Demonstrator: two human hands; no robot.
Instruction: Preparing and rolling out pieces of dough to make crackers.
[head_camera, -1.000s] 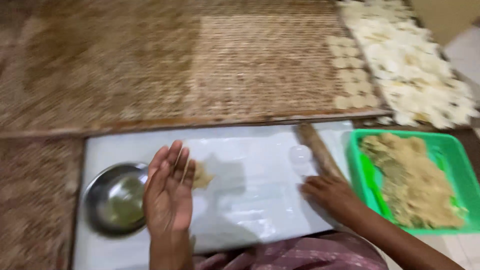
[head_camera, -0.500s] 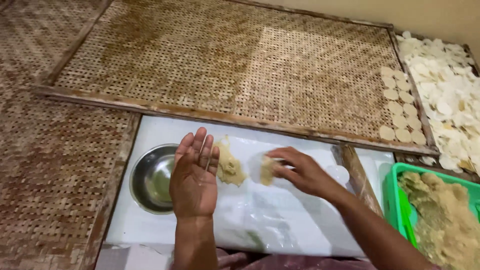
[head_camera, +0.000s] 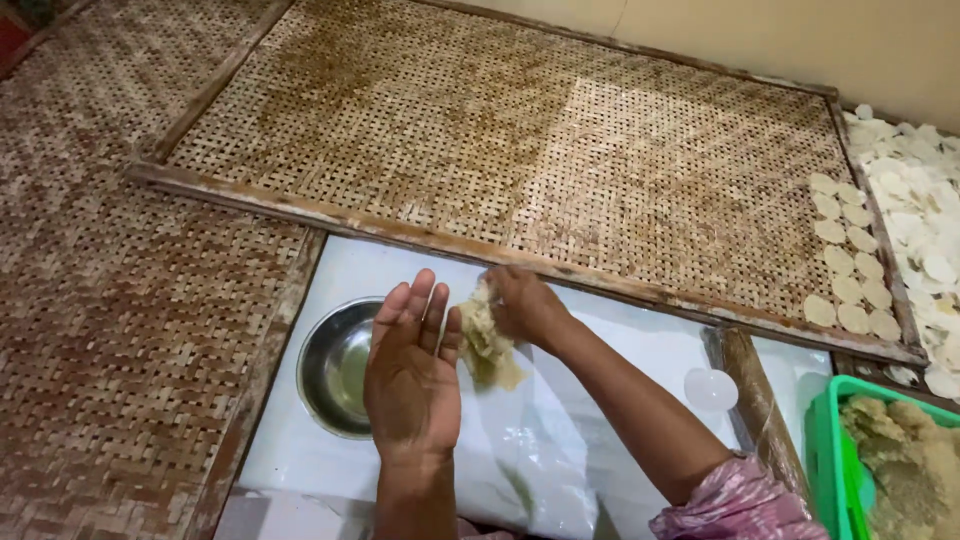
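While the left hand (head_camera: 412, 375) lies open, the right hand (head_camera: 522, 305) pinches upright dough (head_camera: 487, 340).

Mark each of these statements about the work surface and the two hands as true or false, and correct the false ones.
1. The right hand presses a lump of pale dough against the left hand. True.
2. The metal bowl lies to the right of both hands. False: it lies to their left, on the white sheet.
3. The green basket is empty. False: it holds crumbly beige dough.
4. Small pale discs lie in rows at the right end of the woven tray. True.
5. The wooden roller is in the left hand. False: it lies untouched beside the basket.
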